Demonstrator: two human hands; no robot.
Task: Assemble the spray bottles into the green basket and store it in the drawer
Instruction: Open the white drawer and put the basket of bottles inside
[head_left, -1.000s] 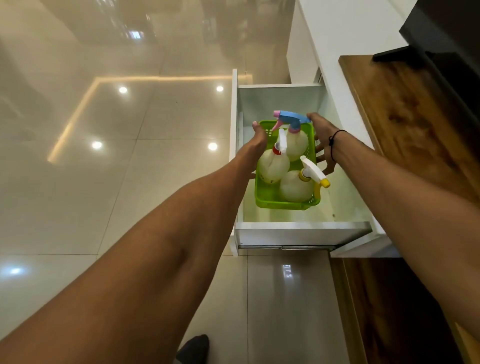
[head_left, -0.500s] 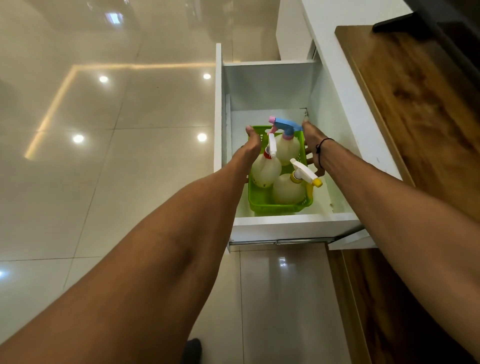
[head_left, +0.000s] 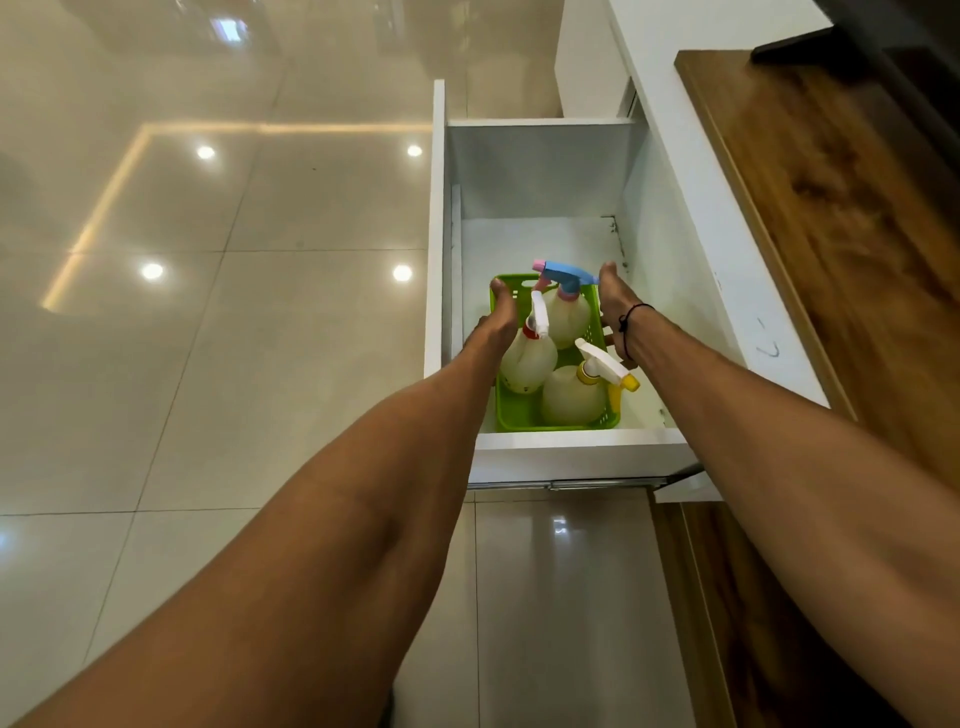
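**First:** Fingers (head_left: 500, 299) of the left hand (head_left: 496, 325) are seen curled over the left rim of the green basket (head_left: 524, 413); is the same hold kept on the other side?

**Second:** It is. The right hand (head_left: 615, 306) is wrapped round the right rim, thumb on top, the rest of its fingers hidden behind the basket wall. The basket is thus gripped from both sides, low inside the open white drawer (head_left: 576, 449), towards the near end. Whether its base is already rested on the drawer floor cannot be told.

**First:** And the load?

**Second:** Three spray bottles are carried in it: one with a blue and pink trigger (head_left: 563, 301) at the far end, one with a white and red head (head_left: 527, 358) at the left, one with a white and yellow head (head_left: 576, 392) at the near right. All are upright or nearly so.

**First:** How should the setting-down be done well?

**Second:** The basket should be kept level and lowered evenly, so that no bottle is tipped. The yellow nozzle overhangs the right rim, so room should be left beside the drawer's right wall. The rims should be released only once the base is felt to be seated flat; the blue trigger stands tallest and should be checked for clearance before the drawer is pushed shut.
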